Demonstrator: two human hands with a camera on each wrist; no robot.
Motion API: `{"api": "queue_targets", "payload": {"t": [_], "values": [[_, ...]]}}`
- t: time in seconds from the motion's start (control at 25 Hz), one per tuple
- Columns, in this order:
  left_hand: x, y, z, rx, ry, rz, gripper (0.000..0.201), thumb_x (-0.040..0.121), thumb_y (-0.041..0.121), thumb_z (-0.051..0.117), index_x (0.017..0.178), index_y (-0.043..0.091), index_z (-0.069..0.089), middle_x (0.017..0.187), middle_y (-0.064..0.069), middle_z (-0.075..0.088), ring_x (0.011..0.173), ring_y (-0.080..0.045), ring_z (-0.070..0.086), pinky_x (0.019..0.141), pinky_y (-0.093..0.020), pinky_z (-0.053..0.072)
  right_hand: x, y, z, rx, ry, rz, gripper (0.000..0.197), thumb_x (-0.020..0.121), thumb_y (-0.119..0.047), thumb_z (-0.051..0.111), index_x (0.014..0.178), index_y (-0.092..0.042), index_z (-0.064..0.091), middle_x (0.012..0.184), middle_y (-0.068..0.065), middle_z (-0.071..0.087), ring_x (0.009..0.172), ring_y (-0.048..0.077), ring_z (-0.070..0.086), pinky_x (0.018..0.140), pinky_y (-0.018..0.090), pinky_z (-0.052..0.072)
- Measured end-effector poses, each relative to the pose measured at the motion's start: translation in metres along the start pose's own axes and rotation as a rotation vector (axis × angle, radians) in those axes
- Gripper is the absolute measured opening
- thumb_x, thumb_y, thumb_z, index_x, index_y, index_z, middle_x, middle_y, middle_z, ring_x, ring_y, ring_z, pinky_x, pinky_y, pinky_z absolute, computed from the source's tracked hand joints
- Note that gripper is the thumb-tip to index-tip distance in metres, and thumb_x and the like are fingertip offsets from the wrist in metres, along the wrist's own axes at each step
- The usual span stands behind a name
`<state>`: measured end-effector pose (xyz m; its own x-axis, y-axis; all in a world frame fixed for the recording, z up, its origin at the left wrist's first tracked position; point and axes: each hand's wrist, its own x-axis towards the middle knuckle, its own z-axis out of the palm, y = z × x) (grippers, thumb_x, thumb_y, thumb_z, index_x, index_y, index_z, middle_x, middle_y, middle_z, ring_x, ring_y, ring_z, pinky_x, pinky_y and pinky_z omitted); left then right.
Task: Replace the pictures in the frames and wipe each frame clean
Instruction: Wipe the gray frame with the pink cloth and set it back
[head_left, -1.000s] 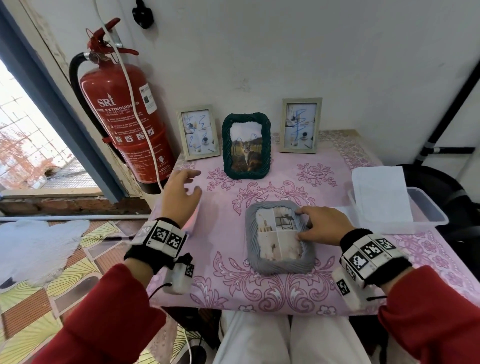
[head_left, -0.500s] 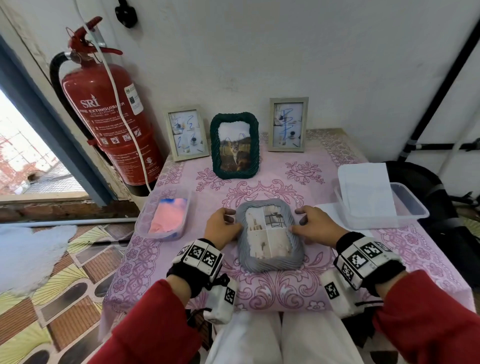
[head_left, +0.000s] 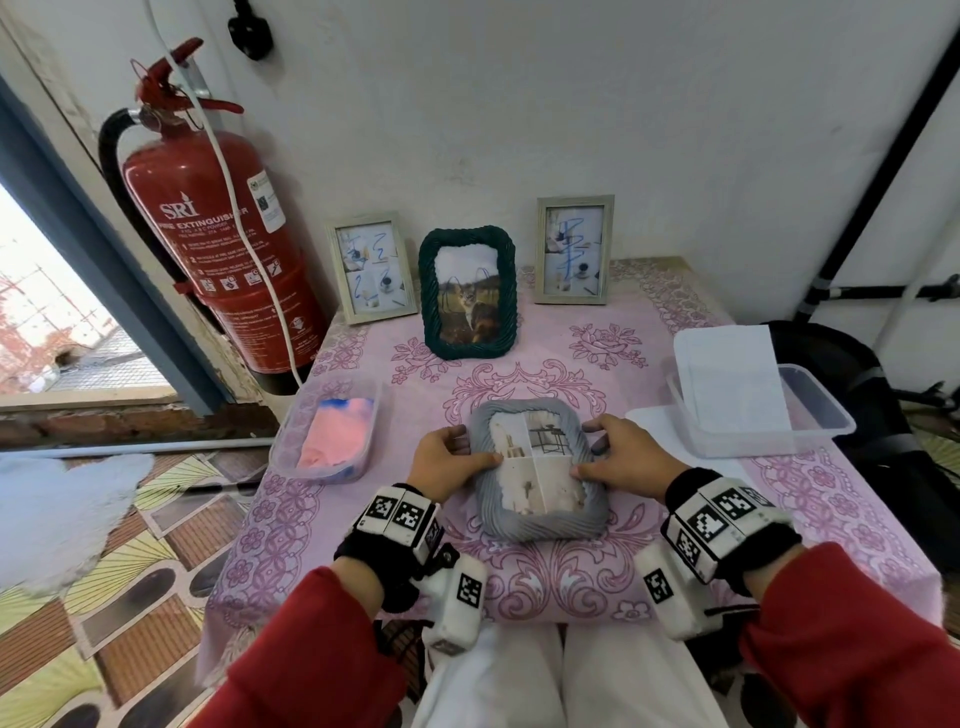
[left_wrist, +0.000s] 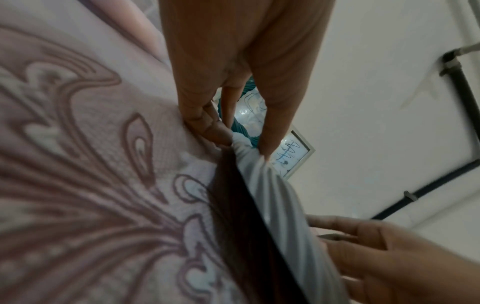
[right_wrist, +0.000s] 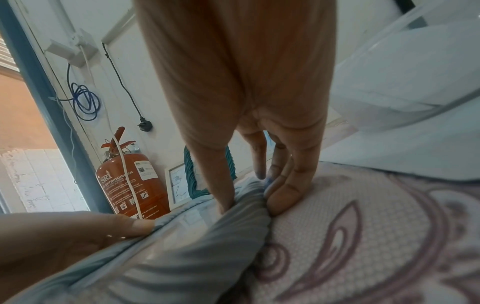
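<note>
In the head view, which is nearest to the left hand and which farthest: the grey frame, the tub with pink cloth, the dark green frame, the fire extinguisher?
1. Grey frame: gripped by the left hand.
2. Tub with pink cloth: just to its left.
3. Dark green frame: upright behind.
4. Fire extinguisher: far left, against the wall.

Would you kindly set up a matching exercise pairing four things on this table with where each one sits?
Things:
1. grey frame
2. green frame
3. pink cloth
4. white paper

Places:
A. in the clear tub at the table's left edge
B. upright at the back, between two pale frames
C. lying over the clear tub on the right
D. flat near the front, held at both sides by the left hand and right hand

Pairs: 1-D, 2-B, 3-A, 4-C
</note>
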<state>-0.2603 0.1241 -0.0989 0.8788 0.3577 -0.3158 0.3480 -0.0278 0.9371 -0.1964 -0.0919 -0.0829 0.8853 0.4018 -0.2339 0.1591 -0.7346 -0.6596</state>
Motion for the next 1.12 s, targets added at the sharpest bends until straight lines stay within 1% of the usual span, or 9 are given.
{"api": "queue_targets", "payload": {"t": [0.04,0.12,0.24,0.32,0.44,0.76,0.84,1.0,1.12], "values": [[-0.001,0.002,0.000,-0.052,-0.017,-0.012,0.064,0.070,-0.005,0.076,0.127,-0.006,0.046,0.105,-0.012,0.060,0.097,-0.023,0.059,0.094,-0.038,0.050,0.000,0.000,0.000,0.009,0.000,0.001,0.067,0.075,-0.022,0.076,0.132,-0.006,0.043,0.116,0.015,0.057,0.093,0.017,0.051,0.078,0.021,0.038],[-0.004,0.004,0.001,-0.128,-0.060,-0.019,0.063,0.073,-0.006,0.073,0.129,0.000,0.045,0.100,-0.014,0.062,0.092,-0.025,0.061,0.084,-0.039,0.054,-0.001,0.003,-0.001,0.047,0.001,0.008,0.067,0.075,-0.021,0.076,0.132,-0.006,0.044,0.105,0.010,0.058,0.091,0.017,0.051,0.080,0.025,0.042],[-0.011,0.007,0.001,-0.183,-0.115,0.002,0.061,0.077,-0.003,0.070,0.130,0.009,0.041,0.091,-0.012,0.059,0.079,-0.021,0.062,0.066,-0.028,0.056,-0.001,0.006,-0.002,0.133,-0.011,0.022,0.068,0.075,-0.017,0.076,0.133,-0.007,0.042,0.086,-0.005,0.050,0.093,0.020,0.053,0.091,0.038,0.050],[-0.013,0.009,0.000,-0.208,-0.148,0.008,0.061,0.079,-0.003,0.068,0.132,0.011,0.040,0.097,-0.017,0.060,0.080,-0.022,0.063,0.063,-0.026,0.057,-0.002,0.008,-0.002,0.187,-0.022,0.029,0.069,0.075,-0.015,0.076,0.133,-0.008,0.041,0.086,-0.005,0.049,0.094,0.021,0.055,0.093,0.043,0.050],[-0.015,0.013,0.001,-0.227,-0.194,0.009,0.062,0.081,-0.003,0.065,0.134,0.014,0.037,0.104,-0.023,0.061,0.080,-0.023,0.064,0.065,-0.028,0.058,-0.004,0.010,-0.002,0.306,-0.012,0.044,0.068,0.073,-0.011,0.077,0.131,-0.010,0.042,0.087,0.001,0.053,0.085,0.019,0.057,0.087,0.040,0.054],[-0.015,0.024,0.008,-0.235,-0.262,0.065,0.063,0.084,-0.010,0.057,0.135,0.017,0.033,0.080,-0.013,0.067,0.061,-0.011,0.069,0.054,-0.024,0.056,-0.015,0.009,-0.008,0.346,0.093,-0.004,0.067,0.071,-0.011,0.079,0.127,-0.012,0.042,0.089,0.003,0.055,0.083,0.024,0.058,0.082,0.042,0.053],[-0.015,0.030,0.010,-0.225,-0.277,0.087,0.063,0.083,-0.011,0.057,0.134,0.018,0.034,0.076,-0.010,0.068,0.062,-0.012,0.069,0.054,-0.024,0.056,-0.018,0.007,-0.014,0.294,0.132,-0.044,0.067,0.072,-0.011,0.078,0.127,-0.011,0.040,0.088,0.002,0.054,0.080,0.021,0.058,0.079,0.038,0.053],[-0.014,0.047,0.014,-0.224,-0.323,0.141,0.062,0.083,-0.010,0.058,0.131,0.023,0.035,0.085,-0.015,0.069,0.072,-0.018,0.069,0.061,-0.027,0.057,-0.022,0.002,-0.032,0.218,0.228,-0.115,0.064,0.073,-0.014,0.077,0.124,-0.011,0.040,0.085,-0.003,0.054,0.067,0.007,0.056,0.057,0.013,0.042],[-0.010,0.063,0.019,-0.227,-0.356,0.189,0.060,0.084,-0.006,0.060,0.129,0.027,0.038,0.092,-0.015,0.070,0.079,-0.021,0.070,0.065,-0.029,0.057,-0.025,0.001,-0.047,0.231,0.291,-0.149,0.060,0.072,-0.015,0.078,0.120,-0.014,0.040,0.083,-0.006,0.054,0.060,0.001,0.056,0.052,0.008,0.042]]}}
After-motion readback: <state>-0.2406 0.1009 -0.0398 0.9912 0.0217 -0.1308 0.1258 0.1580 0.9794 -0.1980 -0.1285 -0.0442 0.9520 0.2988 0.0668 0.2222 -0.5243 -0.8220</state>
